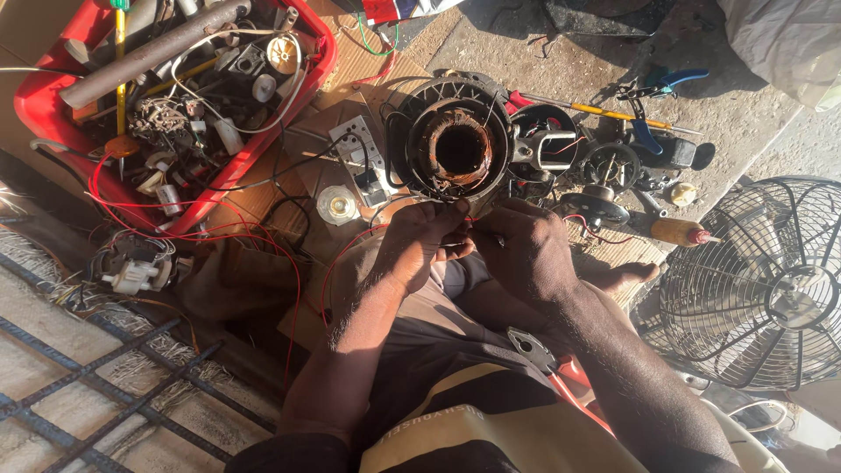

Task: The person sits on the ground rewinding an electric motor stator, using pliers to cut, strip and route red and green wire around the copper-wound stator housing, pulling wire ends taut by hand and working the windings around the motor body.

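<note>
A round motor stator (457,147) with copper windings sits on the ground in front of me. My left hand (420,241) and my right hand (526,250) meet just below it, fingertips pinched together on thin wires (455,247) that lead from the stator. A red wire (337,263) loops away to the left of my left hand. The exact grip of each finger is hidden by the hands themselves.
A red tray (39,114) full of parts, wires and a metal pipe stands at top left. A white switch box (361,153) and a round cap (337,204) lie near the stator. Motor parts, blue pliers (653,92), a screwdriver (604,111) and a fan grille (771,289) are at right.
</note>
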